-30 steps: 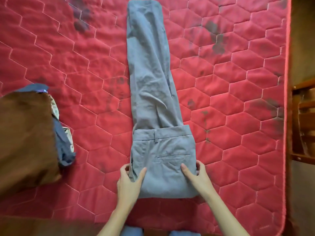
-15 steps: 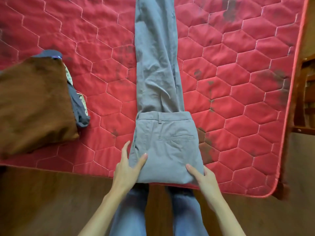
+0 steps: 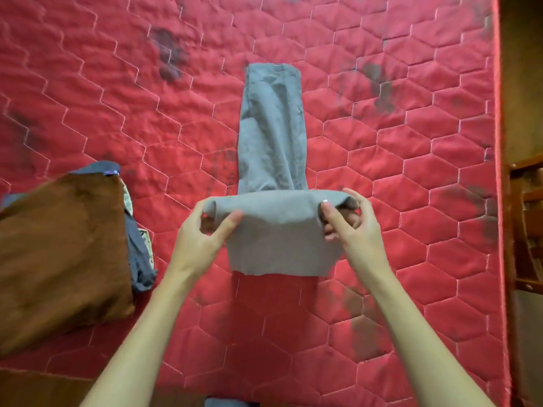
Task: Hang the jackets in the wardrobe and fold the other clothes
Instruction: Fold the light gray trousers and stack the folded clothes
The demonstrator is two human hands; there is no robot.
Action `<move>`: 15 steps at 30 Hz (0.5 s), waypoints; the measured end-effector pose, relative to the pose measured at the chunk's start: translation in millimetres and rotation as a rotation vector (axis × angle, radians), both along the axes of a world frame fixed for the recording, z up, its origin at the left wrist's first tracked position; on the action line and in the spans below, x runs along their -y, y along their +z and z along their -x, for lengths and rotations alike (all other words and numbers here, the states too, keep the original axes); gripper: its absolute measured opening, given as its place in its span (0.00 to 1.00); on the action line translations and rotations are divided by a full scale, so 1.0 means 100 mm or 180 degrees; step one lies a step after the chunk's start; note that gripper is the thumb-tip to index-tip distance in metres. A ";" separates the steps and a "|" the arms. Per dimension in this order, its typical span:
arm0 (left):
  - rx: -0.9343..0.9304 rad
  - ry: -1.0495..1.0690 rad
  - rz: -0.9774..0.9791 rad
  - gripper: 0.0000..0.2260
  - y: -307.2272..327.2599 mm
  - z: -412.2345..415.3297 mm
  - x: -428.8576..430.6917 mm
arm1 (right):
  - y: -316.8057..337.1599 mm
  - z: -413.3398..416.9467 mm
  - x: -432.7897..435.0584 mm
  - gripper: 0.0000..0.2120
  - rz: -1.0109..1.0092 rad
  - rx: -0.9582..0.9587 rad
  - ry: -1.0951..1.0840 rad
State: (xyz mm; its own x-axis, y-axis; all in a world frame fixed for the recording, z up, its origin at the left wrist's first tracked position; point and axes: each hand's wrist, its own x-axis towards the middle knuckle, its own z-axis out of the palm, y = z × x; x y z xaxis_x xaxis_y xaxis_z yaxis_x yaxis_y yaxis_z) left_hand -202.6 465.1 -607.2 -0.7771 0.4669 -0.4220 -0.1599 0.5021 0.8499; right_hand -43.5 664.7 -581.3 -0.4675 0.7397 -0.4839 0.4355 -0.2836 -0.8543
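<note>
Two hands held the near end of the grey trousers (image 3: 271,136) raised above the red quilted mattress (image 3: 88,83).

Your left hand (image 3: 202,233) pinched the left edge of the doubled-over part, thumb on top and fingers curled beneath; your right hand (image 3: 352,227) gripped the right edge in like manner. The raised part hung as a flap toward you, while the legs lay flat along the middle of the mattress, pointing away. To your left, a brown garment (image 3: 58,245) lay over a dark blue garment (image 3: 139,257), well apart from the trousers. Wooden furniture (image 3: 526,230), possibly a chair, stood past the mattress's right edge; the view there was too dim to confirm.
</note>
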 end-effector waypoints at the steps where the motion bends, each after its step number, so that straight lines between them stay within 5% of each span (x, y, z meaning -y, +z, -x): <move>1: -0.0075 -0.0026 0.0122 0.23 -0.12 0.15 -0.10 | -0.13 0.13 -0.11 0.24 0.0032 -0.0015 -0.0024; 4: -0.0160 -0.0088 0.0752 0.27 -0.51 0.49 -0.33 | -0.63 0.38 -0.35 0.31 -0.0089 0.0326 -0.0022; 9: 0.0693 -0.0456 0.1216 0.38 -1.15 0.29 -0.31 | -1.28 0.27 -0.23 0.47 -0.0442 0.1844 0.0670; 15: 0.0615 -0.0294 0.1424 0.21 -1.18 -0.29 -0.07 | -1.43 -0.28 0.07 0.43 0.0561 0.1655 0.0571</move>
